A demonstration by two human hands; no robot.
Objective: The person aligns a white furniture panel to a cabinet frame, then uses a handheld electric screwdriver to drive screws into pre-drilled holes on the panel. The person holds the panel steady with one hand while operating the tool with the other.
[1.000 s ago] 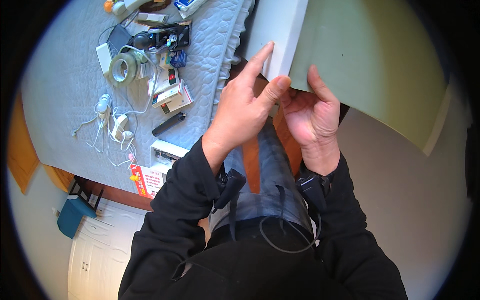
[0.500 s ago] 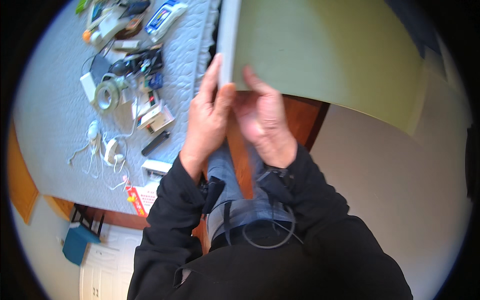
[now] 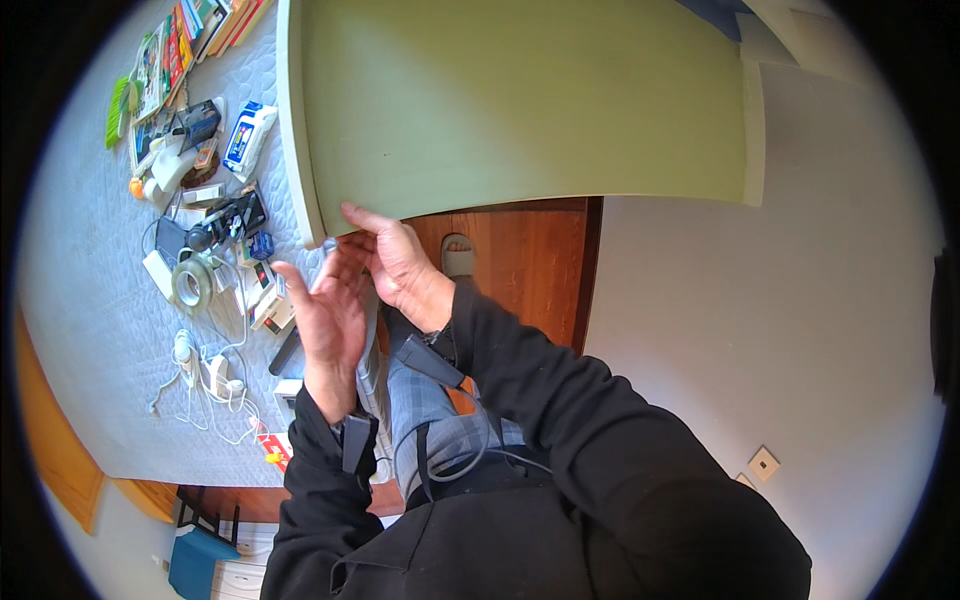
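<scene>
Since the last frame, the green board (image 3: 530,110) has moved leftward, its white edge (image 3: 299,140) now over the side of the bed (image 3: 90,300), and our left hand (image 3: 333,325) has come off that edge to just below the corner. We have the board's near left corner pinched in our right hand (image 3: 405,268), thumb flat on the green face and fingers bent under the edge. Our left hand is open just beside that grip, palm turned up and thumb spread away; its fingertips reach toward the corner, but we cannot tell whether they touch the board. The board stretches from the grip away from us and to the right.

Below our hands, black boxes (image 3: 430,360) are strapped at both wrists. Just right of the grip, a slipper (image 3: 459,258) shows on the brown wood floor (image 3: 530,260). To the left of the grip, small cartons (image 3: 272,305) lie near a roll of tape (image 3: 207,284); white cords (image 3: 212,395) tangle lower left. Up and left of the grip, we see a pack of wipes (image 3: 249,140) near the white edge, then a green brush (image 3: 117,112) and books (image 3: 225,25) farther off. Well down to the right, a socket (image 3: 764,463) sits on the wall (image 3: 790,310).
</scene>
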